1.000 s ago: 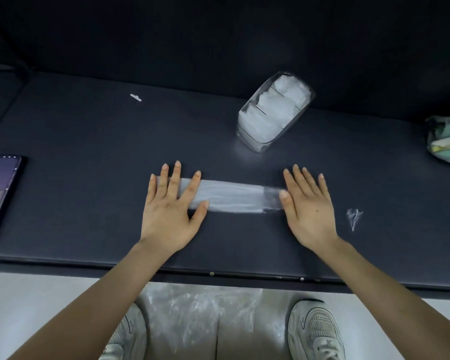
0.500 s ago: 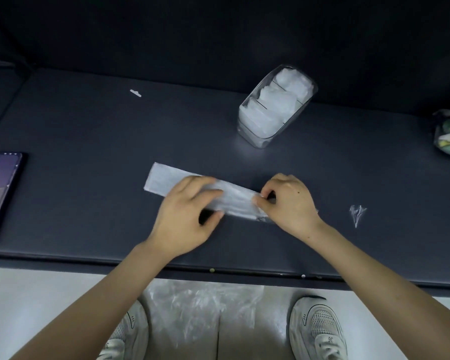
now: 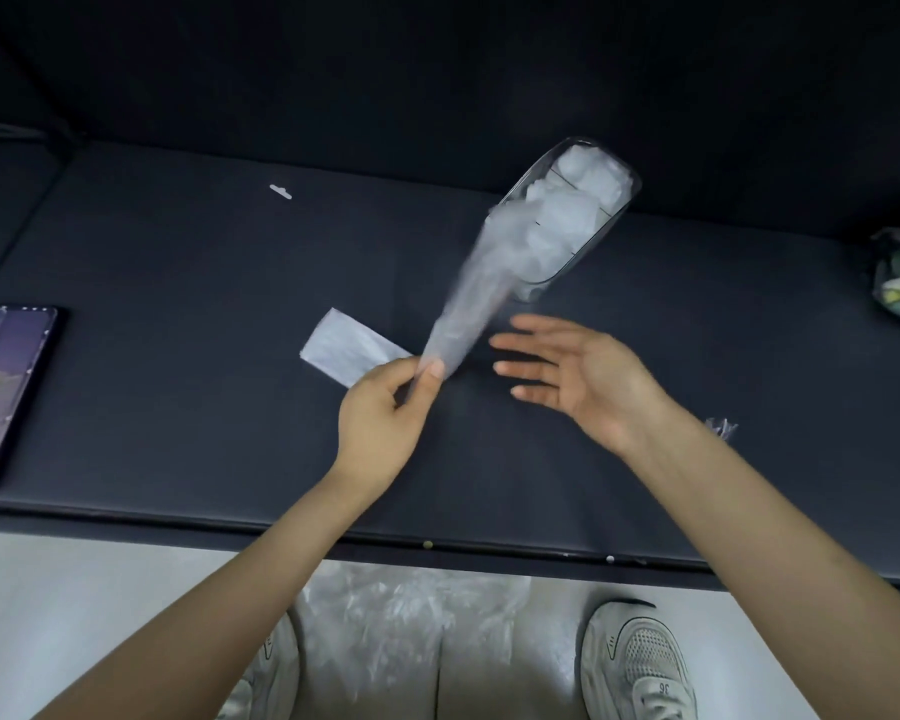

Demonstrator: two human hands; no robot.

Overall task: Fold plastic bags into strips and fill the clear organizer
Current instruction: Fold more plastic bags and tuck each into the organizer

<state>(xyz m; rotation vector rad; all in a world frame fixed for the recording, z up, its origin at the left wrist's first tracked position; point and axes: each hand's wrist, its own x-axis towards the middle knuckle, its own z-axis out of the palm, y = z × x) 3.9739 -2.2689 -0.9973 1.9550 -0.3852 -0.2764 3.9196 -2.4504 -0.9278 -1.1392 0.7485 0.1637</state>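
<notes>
Dark table, one phone at its left edge. My left hand pinches the one strip mid-length, one end flat, the other lifted (blurred). My right hand hangs with fingers spread, holding nothing. One organizer near the back edge looks nearly full; more bags wait on the floor.

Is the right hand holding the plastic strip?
No, the right hand is open with straight fingers; the left hand pinches the strip.

White mesh sneakers, 36 on tongue; bare forearms
</notes>
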